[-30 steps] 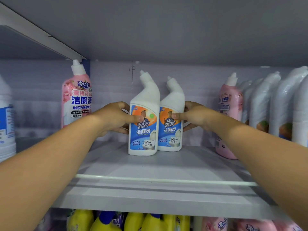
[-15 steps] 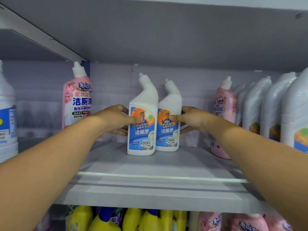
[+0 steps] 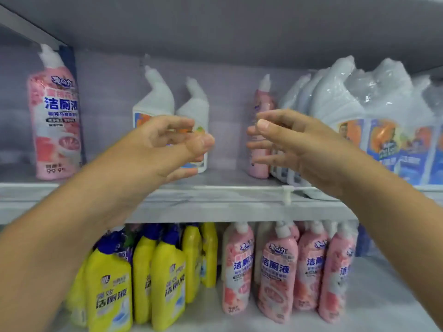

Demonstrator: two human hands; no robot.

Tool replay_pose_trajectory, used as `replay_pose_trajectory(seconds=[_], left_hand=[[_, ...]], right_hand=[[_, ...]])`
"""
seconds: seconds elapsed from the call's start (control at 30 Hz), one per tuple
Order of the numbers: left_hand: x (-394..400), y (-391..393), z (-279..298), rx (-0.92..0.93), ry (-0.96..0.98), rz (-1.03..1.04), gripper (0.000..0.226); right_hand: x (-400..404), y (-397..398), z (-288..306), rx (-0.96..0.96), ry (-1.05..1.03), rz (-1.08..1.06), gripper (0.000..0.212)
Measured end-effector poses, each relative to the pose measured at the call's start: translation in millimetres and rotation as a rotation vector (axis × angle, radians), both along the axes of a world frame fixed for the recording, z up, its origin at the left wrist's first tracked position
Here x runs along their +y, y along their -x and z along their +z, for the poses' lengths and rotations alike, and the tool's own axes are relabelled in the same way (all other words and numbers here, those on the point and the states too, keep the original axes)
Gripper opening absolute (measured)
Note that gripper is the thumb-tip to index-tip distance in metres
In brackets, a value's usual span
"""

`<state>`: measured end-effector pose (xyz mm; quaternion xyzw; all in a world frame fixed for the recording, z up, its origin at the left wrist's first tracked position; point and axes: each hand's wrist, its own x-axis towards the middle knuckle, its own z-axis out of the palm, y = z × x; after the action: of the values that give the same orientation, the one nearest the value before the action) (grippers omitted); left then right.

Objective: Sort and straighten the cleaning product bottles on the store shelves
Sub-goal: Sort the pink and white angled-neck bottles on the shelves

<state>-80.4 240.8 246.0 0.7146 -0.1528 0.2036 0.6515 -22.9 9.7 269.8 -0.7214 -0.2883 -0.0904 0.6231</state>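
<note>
Left hand [image 3: 167, 142] hides white bottles' [image 3: 157, 101] labels; whole frame motion-blurred.

A pale grey metal upper shelf board [image 3: 215, 207] runs across the middle, from nine to three o'clock, with a thin white plastic rail clip [image 3: 286, 194] on its front edge toward three o'clock. Above, at twelve o'clock, spans the grey underside of the next shelf [image 3: 227, 25]. Behind stands a lilac-grey back panel [image 3: 110, 97].

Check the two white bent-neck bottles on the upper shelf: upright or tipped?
Upright. Both white bent-neck bottles stand on the upper shelf, necks up, side by side.
</note>
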Motion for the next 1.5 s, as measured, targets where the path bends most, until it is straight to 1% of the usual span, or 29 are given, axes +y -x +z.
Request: replay_pose_trajectory(seconds=[0.03,0.1,0.17,0.27,0.33,0.4,0.47,0.57,0.63,0.7,0.8,0.87,0.93,0.97,1.0,1.07,1.13,1.2,1.3,1.4,1.5], left_hand=[[-17,6,-8,-0.015,0.018,-0.023,0.069],[-52,15,-28,-0.044,0.055,-0.071,0.058],[-89,19,-54,-0.041,0.078,-0.103,0.052],[-148,10,-100,0.046,0.062,-0.109,0.048],[-184,-6,-133,0.151,0.062,-0.088,0.047],[-219,-26,-164,0.245,0.034,-0.07,0.044],[-252,-49,-190,0.319,0.036,-0.033,0.043],[-298,-83,-223,0.384,0.041,0.025,0.036],[-321,-103,-240,0.36,-0.015,0.098,0.038],[-336,-116,-249,0.318,-0.086,0.203,0.039],[-345,-133,-252,0.225,-0.188,0.355,0.041],[-350,-137,-249,0.194,-0.305,0.464,0.049],[-357,-134,-247,0.101,-0.385,0.581,0.058],[-364,-130,-246,0.034,-0.388,0.601,0.056],[-372,-124,-243,-0.016,-0.367,0.588,0.052],[-390,-115,-243,-0.028,-0.292,0.494,0.044],[-402,-115,-251,0.021,-0.25,0.404,0.043],[-406,-121,-263,0.115,-0.183,0.325,0.046],[-409,-129,-275,0.244,-0.071,0.234,0.045],[-413,-134,-284,0.291,-0.043,0.196,0.047],[-416,-137,-286,0.303,-0.081,0.146,0.06]], right_hand=[[-16,11,-13,-0.015,-0.029,0.009,0.058],[-51,26,-42,-0.021,-0.07,0.026,0.052],[-93,37,-74,0.011,-0.091,0.038,0.054],[-160,40,-120,0.109,-0.079,0.054,0.063],[-203,31,-150,0.211,-0.053,-0.019,0.061],[-242,14,-177,0.32,-0.017,-0.113,0.051],[-274,-12,-201,0.405,0.008,-0.156,0.044],[-310,-69,-233,0.518,0.029,-0.279,0.031],[-326,-113,-255,0.528,0.066,-0.396,0.027],[-332,-153,-272,0.459,0.109,-0.502,0.031],[-332,-198,-281,0.344,0.168,-0.575,0.052],[-329,-219,-283,0.294,0.213,-0.566,0.063],[-326,-235,-287,0.254,0.235,-0.56,0.066],[-324,-241,-289,0.244,0.232,-0.555,0.065],[-323,-246,-290,0.236,0.236,-0.547,0.062],[-322,-252,-288,0.236,0.268,-0.52,0.051],[-325,-251,-286,0.224,0.295,-0.508,0.043],[-334,-244,-286,0.232,0.277,-0.498,0.038],[-354,-221,-284,0.242,0.256,-0.429,0.03],[-372,-190,-276,0.245,0.3,-0.353,0.034],[-384,-154,-266,0.291,0.251,-0.148,0.039]])
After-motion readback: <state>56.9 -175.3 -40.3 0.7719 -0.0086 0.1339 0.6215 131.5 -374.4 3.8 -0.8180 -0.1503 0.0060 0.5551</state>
